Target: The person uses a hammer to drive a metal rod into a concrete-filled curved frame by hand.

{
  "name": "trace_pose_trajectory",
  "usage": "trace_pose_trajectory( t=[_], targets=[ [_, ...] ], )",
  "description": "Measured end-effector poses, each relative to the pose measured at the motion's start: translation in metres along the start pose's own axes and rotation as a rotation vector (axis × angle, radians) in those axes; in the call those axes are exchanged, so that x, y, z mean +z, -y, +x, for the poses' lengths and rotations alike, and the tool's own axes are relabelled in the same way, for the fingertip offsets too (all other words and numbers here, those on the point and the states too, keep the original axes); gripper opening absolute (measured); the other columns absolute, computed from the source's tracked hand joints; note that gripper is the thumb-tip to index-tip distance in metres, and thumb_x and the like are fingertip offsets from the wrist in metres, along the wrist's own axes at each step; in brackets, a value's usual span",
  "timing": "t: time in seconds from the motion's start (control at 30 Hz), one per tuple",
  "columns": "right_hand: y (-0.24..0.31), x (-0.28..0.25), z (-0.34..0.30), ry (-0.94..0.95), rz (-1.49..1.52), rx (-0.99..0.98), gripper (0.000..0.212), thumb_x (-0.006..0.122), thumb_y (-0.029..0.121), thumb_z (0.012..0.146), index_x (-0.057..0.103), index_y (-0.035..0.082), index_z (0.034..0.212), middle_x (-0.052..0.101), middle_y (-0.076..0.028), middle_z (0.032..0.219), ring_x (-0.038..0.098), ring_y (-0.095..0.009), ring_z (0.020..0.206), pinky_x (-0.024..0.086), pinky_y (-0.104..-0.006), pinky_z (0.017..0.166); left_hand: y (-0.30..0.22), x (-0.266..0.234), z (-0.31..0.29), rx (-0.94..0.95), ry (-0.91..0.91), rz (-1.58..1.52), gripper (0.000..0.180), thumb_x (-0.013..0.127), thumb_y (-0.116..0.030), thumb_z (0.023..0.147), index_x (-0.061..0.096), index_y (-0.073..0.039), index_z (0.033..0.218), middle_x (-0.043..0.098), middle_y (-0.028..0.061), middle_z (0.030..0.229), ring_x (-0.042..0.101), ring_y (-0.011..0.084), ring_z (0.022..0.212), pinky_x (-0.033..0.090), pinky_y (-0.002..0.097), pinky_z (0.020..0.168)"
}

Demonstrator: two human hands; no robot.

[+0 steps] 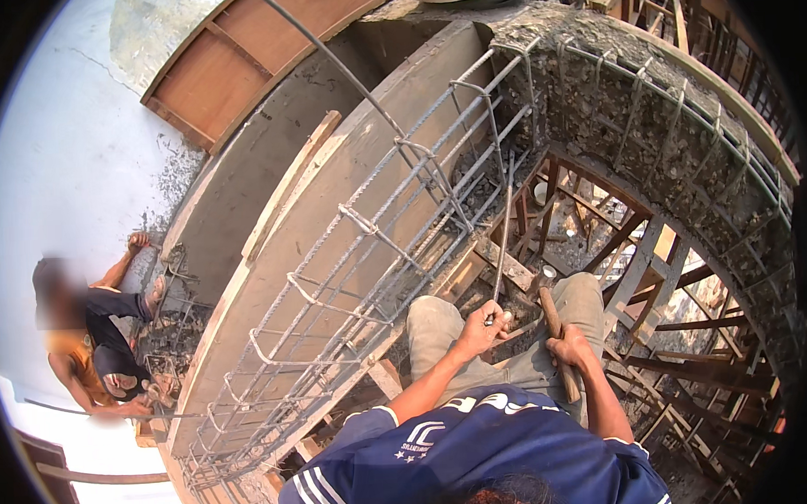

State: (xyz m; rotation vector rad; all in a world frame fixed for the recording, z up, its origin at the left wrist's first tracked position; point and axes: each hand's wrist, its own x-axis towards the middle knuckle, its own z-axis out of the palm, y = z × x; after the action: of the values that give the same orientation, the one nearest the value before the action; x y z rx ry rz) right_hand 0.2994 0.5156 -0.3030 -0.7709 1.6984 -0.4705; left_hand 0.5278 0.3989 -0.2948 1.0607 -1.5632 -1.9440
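My right hand point(567, 344) clamps a long brown wooden handle point(550, 311) pointing away from me, and left of that handle my left hand point(482, 330) curls together, on what I cannot tell.

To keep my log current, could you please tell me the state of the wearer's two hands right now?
Left hand: closed at the rod's lower end; exact grip cannot be told.
Right hand: closed, holding the hammer.
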Motion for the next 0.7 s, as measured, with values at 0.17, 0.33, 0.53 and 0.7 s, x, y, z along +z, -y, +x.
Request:
trace_pose_trajectory(
  t=[0.17, 0.33, 0.53, 0.7],
  targets=[
    [0.006, 0.037, -0.009, -0.269, -0.628, -0.302, 0.049, 0.072, 0.021, 0.075, 0.052, -0.010, 0.106, 0.065, -0.033, 0.092, 0.064, -0.051, 0.089, 0.053, -0.0533, 0.078, 0.021, -0.009, 0.004, -0.217, 0.153, -0.273, 0.036, 0.067, -0.039, 0.095, 0.057, -0.005, 0.089, 0.056, -0.0009, 0.071, 0.058, 0.0067, 0.057, 0.052, 0.0245, 0.052],
    [0.004, 0.033, -0.030, -0.218, -0.500, -0.378, 0.035, 0.073, 0.015, 0.075, 0.054, -0.003, 0.098, 0.066, -0.029, 0.087, 0.064, -0.048, 0.086, 0.050, -0.0513, 0.073, 0.086, -0.008, 0.010, -0.246, -0.046, -0.085, 0.064, 0.057, -0.065, 0.092, 0.069, -0.003, 0.085, 0.051, -0.0023, 0.064, 0.049, 0.0077, 0.053, 0.044, 0.0236, 0.049],
    [0.030, 0.052, -0.074, -0.240, -0.515, -0.462, 0.037, 0.071, 0.015, 0.075, 0.053, 0.000, 0.103, 0.065, -0.028, 0.077, 0.064, -0.050, 0.077, 0.050, -0.0526, 0.069, 0.084, 0.004, 0.006, -0.218, 0.049, -0.196, 0.082, 0.062, -0.085, 0.072, 0.069, -0.004, 0.086, 0.042, -0.0032, 0.059, 0.041, 0.0092, 0.051, 0.037, 0.0256, 0.048],
    [0.052, 0.062, -0.085, -0.296, -0.738, -0.430, 0.035, 0.069, 0.018, 0.079, 0.054, 0.002, 0.105, 0.066, -0.028, 0.080, 0.065, -0.048, 0.078, 0.051, -0.0517, 0.070, 0.031, 0.013, 0.005, -0.285, -0.110, -0.338, 0.057, 0.082, -0.064, 0.068, 0.063, -0.011, 0.077, 0.048, -0.0020, 0.062, 0.048, 0.0114, 0.054, 0.037, 0.0272, 0.048]
  ],
)
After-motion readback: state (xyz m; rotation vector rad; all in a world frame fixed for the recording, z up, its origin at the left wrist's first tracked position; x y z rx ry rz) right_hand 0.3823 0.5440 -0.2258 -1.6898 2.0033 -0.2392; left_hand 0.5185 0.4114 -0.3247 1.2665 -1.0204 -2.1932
